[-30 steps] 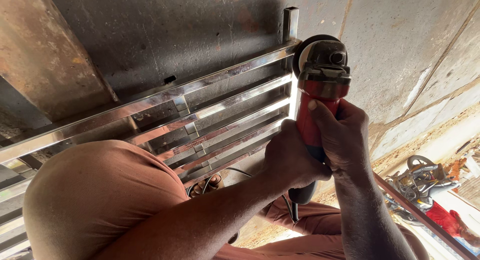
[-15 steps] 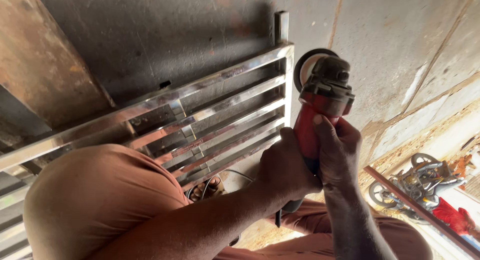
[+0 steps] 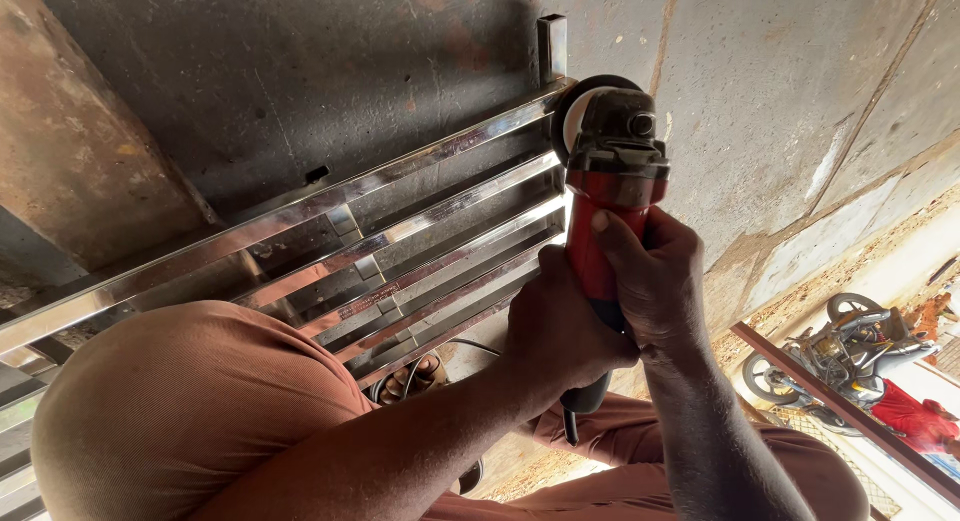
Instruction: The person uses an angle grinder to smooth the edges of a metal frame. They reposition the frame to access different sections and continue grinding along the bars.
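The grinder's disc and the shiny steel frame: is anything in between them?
Nothing shows between them in the head view. The grinder, gripped by the left hand and right hand, has its disc right against the steel frame at its corner.

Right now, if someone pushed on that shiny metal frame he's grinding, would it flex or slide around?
The steel frame is probably stiff: its rails are joined by cross pieces. It looks polished, so likely slippery to grip. Both hands, left hand and right hand, are on the red grinder, none steadying the frame, so it might shift.

Concrete floor [image 3: 800, 101], grey, stained: bears shiny steel bar grille [image 3: 400, 241], flat, its corner just beyond the gripped grinder.
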